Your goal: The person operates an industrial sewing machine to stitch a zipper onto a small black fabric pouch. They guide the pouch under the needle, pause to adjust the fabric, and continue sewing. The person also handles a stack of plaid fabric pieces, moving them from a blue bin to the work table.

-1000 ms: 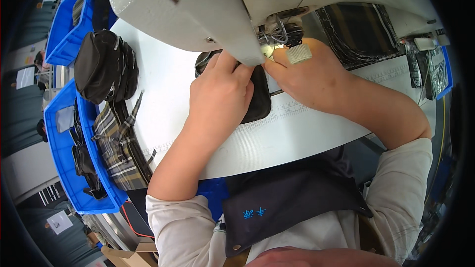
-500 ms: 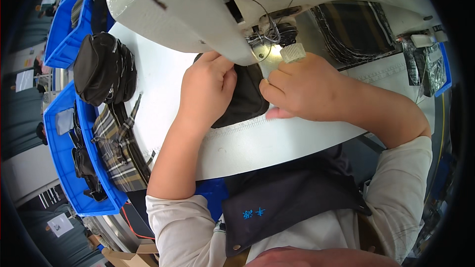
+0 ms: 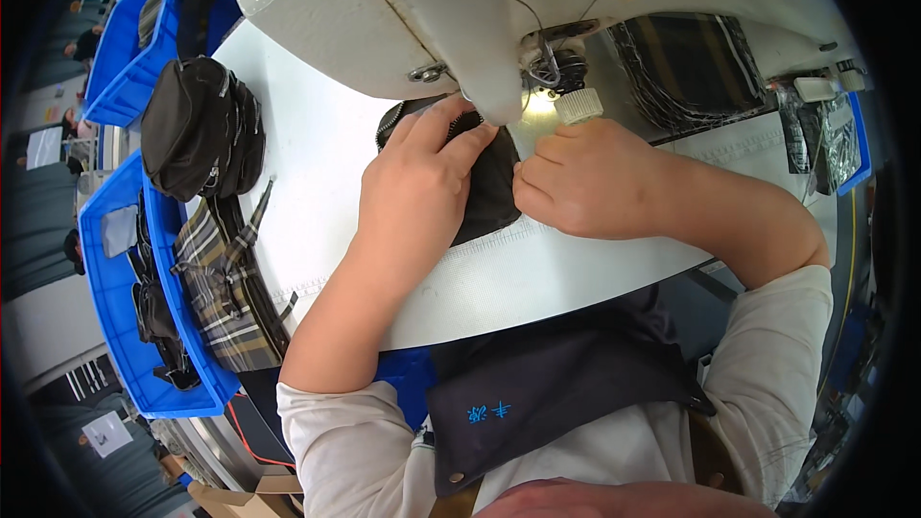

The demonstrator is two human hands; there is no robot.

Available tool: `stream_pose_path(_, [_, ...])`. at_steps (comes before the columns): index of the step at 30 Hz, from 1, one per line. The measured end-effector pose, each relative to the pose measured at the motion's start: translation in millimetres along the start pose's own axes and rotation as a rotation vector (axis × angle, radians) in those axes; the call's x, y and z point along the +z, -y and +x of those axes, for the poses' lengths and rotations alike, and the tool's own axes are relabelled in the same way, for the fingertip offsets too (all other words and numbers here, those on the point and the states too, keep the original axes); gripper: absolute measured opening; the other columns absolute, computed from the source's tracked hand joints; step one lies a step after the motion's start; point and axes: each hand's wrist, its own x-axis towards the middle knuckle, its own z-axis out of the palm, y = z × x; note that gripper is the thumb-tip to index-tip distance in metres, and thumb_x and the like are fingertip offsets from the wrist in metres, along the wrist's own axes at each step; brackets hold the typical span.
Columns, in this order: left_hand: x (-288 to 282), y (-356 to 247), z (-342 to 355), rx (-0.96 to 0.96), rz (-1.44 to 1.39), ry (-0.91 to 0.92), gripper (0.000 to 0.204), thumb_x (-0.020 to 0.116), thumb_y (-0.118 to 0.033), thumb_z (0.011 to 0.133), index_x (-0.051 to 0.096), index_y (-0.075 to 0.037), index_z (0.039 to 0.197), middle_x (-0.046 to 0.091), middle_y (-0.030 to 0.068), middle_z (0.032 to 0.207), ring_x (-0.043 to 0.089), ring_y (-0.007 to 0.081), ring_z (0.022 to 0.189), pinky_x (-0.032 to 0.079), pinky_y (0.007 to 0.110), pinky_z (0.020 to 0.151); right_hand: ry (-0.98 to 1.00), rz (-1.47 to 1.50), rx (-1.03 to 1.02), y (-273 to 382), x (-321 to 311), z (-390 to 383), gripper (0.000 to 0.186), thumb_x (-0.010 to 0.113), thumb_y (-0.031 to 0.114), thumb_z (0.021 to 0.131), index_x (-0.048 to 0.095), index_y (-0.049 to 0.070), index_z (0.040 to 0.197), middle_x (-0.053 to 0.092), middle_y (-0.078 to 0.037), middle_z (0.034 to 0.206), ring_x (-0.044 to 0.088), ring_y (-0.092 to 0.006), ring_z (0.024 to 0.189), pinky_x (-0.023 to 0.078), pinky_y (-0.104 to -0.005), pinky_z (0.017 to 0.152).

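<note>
A dark brown fabric piece (image 3: 492, 194) with a zipper along its far left edge lies on the white table under the head of a sewing machine (image 3: 460, 19). My left hand (image 3: 419, 168) rests over its left part, fingers bent and thumb stretched toward the needle area, gripping the cloth. At the right edge of the piece, my right hand (image 3: 585, 177) is closed, thumb and fingertips pinching the fabric. The machine's arm hides the needle and the far side of the cloth.
A stack of dark zippered pouches (image 3: 200, 129) stands at the table's left, beside plaid fabric pieces (image 3: 225, 293). Blue bins (image 3: 115, 326) line the left side. Dark plaid panels (image 3: 686, 67) lie at the far right, near plastic-wrapped items (image 3: 820, 134). A ruler strip (image 3: 489, 242) runs along the table.
My left hand has shifted slightly right, its thumb now stretched toward the needle, and the zipper edge shows. My right fingers have drawn in closer on the cloth's edge. The view has moved slightly.
</note>
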Motion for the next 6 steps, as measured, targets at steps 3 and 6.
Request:
stream_pose_path(3, [-2.0, 0.3, 0.0, -0.013, -0.001, 0.036, 0.044, 0.068, 0.007, 0.079, 0.078, -0.014, 0.117, 0.069, 0.0055, 0.129, 0.069, 0.0301, 0.090, 0.058, 0.040, 0.081, -0.005, 0.059, 0.027, 1.8, -0.6, 0.9, 0.010, 0.069, 0.015, 0.078, 0.062, 0.009, 0.079, 0.060, -0.002, 0.069, 0.066, -0.0192, 0.070, 0.052, -0.0353, 0.061])
stream_pose_path(6, [-2.3, 4.9, 0.9, 0.011, 0.018, 0.039, 0.046, 0.069, 0.004, 0.081, 0.076, -0.015, 0.122, 0.069, 0.0063, 0.131, 0.069, 0.0299, 0.091, 0.058, 0.038, 0.081, -0.006, 0.055, 0.056, -0.1, 4.4, 0.1, 0.010, 0.070, 0.016, 0.078, 0.063, 0.010, 0.081, 0.062, -0.002, 0.072, 0.068, -0.0216, 0.071, 0.054, -0.0367, 0.063])
